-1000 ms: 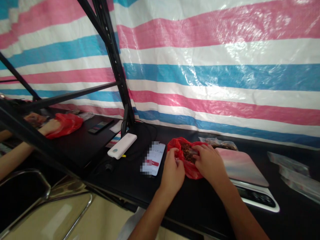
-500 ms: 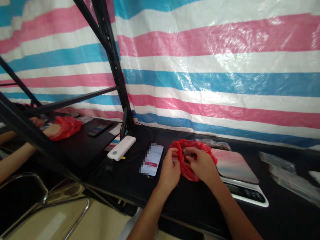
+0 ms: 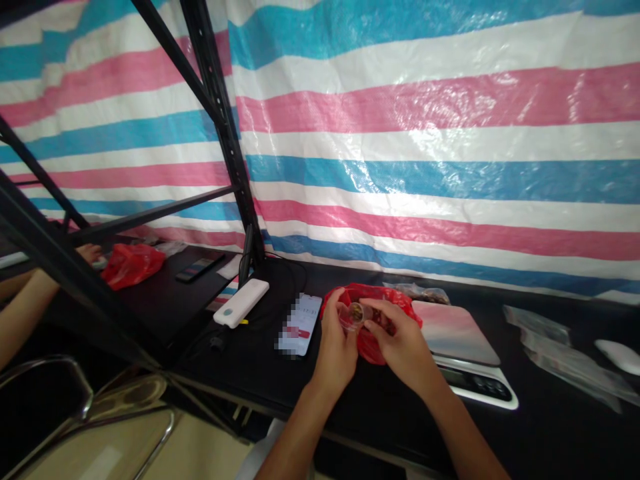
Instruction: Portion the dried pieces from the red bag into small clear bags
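Between my two hands is a small clear plastic cup [image 3: 357,313], its round mouth tipped towards me and small brownish and yellowish bits inside. My left hand [image 3: 339,343] is closed around the cup's left side. From the right, the thumb and fingers of my right hand [image 3: 400,333] are bent against the cup's edge. Directly below and behind both hands lies an open red plastic bag [image 3: 373,348]. Dark reddish-brown pieces show in the bag near my right fingers. Part of the bag's opening is hidden by my hands.
Right of the bag stands a kitchen scale [image 3: 457,337], with flat clear bags [image 3: 560,353] and a white mouse [image 3: 619,355] beyond. On the left lie a lit phone [image 3: 301,327] and a white power bank [image 3: 241,302]. Past a black metal post [image 3: 235,153], another person's arm [image 3: 27,313] shows.
The clear cup has come into view between my hands, above the bag's opening. My right fingers have shifted from inside the bag to the cup. The other person's hand has left their red bag.
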{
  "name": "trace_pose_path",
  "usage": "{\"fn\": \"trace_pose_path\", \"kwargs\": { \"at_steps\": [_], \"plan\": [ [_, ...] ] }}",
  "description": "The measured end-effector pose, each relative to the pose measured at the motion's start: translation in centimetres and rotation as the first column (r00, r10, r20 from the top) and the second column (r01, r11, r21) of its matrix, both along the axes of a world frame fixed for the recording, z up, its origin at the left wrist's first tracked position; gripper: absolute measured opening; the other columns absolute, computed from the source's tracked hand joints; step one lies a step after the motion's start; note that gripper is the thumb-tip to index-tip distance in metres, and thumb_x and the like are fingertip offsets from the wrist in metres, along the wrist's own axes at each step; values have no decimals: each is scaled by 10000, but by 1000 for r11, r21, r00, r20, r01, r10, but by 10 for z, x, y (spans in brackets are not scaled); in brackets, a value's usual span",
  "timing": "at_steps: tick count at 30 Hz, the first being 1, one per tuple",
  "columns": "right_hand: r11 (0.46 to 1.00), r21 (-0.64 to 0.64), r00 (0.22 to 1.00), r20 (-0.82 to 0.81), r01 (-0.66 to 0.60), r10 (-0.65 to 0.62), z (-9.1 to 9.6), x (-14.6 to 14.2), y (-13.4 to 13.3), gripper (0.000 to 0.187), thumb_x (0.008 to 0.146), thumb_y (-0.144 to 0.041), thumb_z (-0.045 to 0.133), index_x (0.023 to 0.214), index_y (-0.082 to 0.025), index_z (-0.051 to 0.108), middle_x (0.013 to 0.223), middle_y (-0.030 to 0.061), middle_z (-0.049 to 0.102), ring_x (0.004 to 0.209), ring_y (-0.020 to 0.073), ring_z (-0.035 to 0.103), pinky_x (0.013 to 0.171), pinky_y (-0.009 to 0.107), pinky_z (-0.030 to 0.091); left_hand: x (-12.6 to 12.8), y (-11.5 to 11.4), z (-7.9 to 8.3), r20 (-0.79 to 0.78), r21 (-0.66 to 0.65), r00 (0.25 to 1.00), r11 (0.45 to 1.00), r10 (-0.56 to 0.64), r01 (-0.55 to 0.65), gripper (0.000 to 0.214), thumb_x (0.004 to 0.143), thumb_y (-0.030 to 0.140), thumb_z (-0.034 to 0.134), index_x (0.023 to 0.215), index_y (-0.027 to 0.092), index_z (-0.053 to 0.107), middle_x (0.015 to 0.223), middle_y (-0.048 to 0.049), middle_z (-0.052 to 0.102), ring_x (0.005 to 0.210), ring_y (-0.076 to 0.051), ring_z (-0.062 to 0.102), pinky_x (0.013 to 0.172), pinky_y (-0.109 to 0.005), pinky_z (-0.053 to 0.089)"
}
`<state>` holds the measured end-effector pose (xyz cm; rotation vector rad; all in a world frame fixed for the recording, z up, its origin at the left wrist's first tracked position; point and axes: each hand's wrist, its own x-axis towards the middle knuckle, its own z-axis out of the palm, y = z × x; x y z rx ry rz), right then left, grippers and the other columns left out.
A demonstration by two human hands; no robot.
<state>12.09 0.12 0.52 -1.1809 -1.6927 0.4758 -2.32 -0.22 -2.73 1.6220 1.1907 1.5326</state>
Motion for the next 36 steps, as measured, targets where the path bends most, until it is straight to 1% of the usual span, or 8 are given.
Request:
{"fn": "trace_pose_path", "kwargs": {
  "at_steps": [6, 11, 16, 19, 24, 28, 31, 36],
  "plan": [
    [956, 285, 941, 337, -70, -32, 9, 7, -11, 419, 929, -88, 455, 1221, -258, 702, 1271, 74, 718, 1162, 251, 643, 1050, 465, 471, 6, -2, 1, -6, 8, 997, 997, -81, 81, 554, 977, 317, 572, 1486, 225, 372, 1315, -145, 584, 1197, -266, 606, 1040, -449, 488],
    [928, 369, 892, 437, -56, -120, 10, 7, -19, 475, 929, -43, 419, 1252, -255, 695, 1301, 69, 709, 1106, 244, 652, 967, 419, 491, 9, -4, 0, 1, 21, 998, 997, -68, 68, 534, 976, 301, 571, 1470, 221, 385, 1338, -152, 570, 1202, -270, 601, 1059, -478, 475],
    [941, 338, 927, 355, -10, -118, 3, 8, -13, 392, 982, -135, 447, 1274, -263, 675, 1325, 65, 692, 1174, 238, 641, 1014, 422, 484, 9, -1, -1, 4, 43, 999, 999, -34, 34, 537, 960, 257, 581, 1461, 234, 390, 1208, -105, 596, 1088, -231, 616, 1023, -447, 485],
    [939, 319, 935, 276, 131, -224, -2, 12, -5, 349, 973, -178, 483, 1249, -257, 681, 1271, 75, 712, 1168, 249, 643, 1002, 426, 488, 9, 1, 1, 5, 47, 1000, 999, 13, -14, 522, 968, 244, 556, 1459, 233, 378, 1159, -86, 579, 1045, -207, 604, 1008, -416, 484],
    [916, 263, 792, 465, 304, -396, -11, 23, 1, 387, 878, -85, 510, 1182, -227, 702, 1228, 74, 730, 1052, 272, 636, 870, 415, 453, 3, -1, 5, -48, 20, 991, 992, 126, -125, 467, 1008, 277, 477, 1462, 229, 376, 1165, -81, 568, 1062, -200, 596, 1001, -390, 477],
    [941, 173, 734, 591, 289, -334, -13, 28, 0, 382, 859, -58, 533, 1121, -253, 731, 1171, 42, 756, 1022, 279, 608, 825, 413, 395, 1, -7, 3, -143, -37, 975, 984, 169, -176, 447, 985, 192, 442, 1432, 204, 425, 1186, -102, 583, 1089, -221, 601, 1030, -420, 459],
    [965, 82, 763, 598, 248, -247, -15, 25, 1, 390, 866, -58, 547, 1141, -265, 732, 1190, 29, 757, 1062, 281, 603, 848, 423, 373, 1, -10, -2, -198, -64, 972, 988, 128, -143, 456, 960, 150, 426, 1414, 188, 444, 1220, -127, 585, 1154, -247, 589, 1050, -452, 442],
    [979, -34, 808, 571, 202, -147, -19, 18, 4, 342, 874, -117, 594, 1139, -277, 740, 1145, 30, 777, 1038, 279, 621, 880, 447, 363, 0, -6, -4, -139, -119, 990, 992, 32, -49, 483, 941, 130, 441, 1419, 191, 410, 1102, -88, 595, 1006, -211, 616, 977, -417, 479]
  ]
}}
